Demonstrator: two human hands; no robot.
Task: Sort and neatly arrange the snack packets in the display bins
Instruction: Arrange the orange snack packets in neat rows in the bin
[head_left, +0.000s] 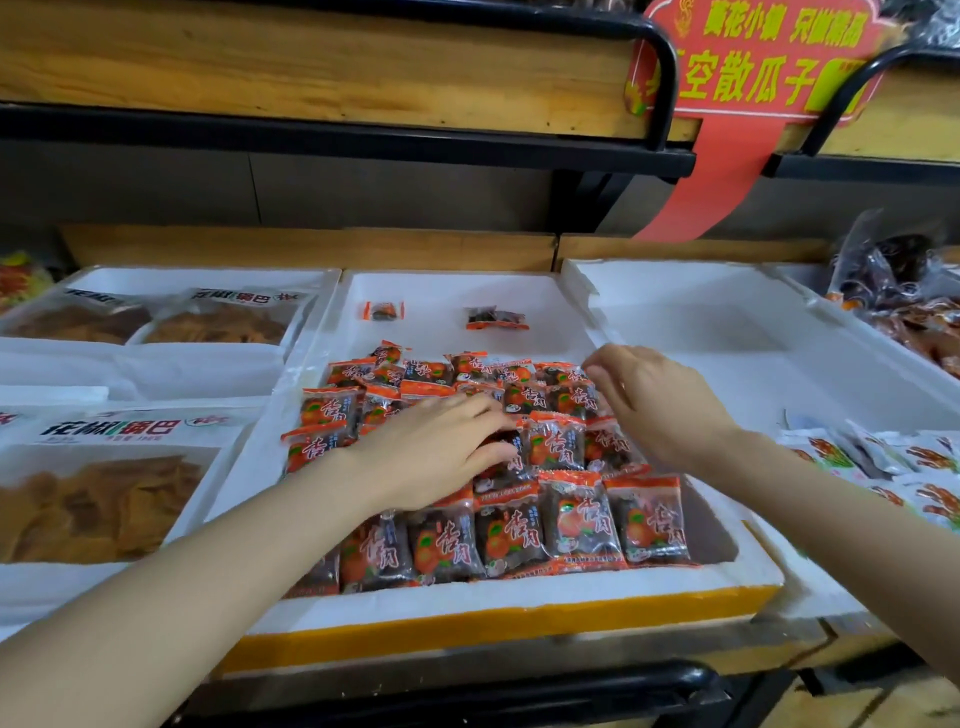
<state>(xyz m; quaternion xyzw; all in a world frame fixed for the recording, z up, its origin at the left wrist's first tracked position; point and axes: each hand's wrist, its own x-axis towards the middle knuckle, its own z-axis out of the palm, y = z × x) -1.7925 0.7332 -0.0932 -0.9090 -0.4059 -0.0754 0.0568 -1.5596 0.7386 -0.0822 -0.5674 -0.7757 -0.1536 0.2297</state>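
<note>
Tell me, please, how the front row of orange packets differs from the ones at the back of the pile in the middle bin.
The front row stands side by side with its print facing one way, while the back packets lie tilted and overlapping. The front row forms a fairly straight line, whereas the back packets end in a ragged edge. Both are the same kind of orange-and-dark packet.

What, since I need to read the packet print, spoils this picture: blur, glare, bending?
Head view: the wide lens bows the black shelf rail and the foam bin's front rim; front-row packets read sharply, the loose packets at the back are soft; light is even, with faint sheen on wrappers; the red sign's upper text is blurred.
</note>
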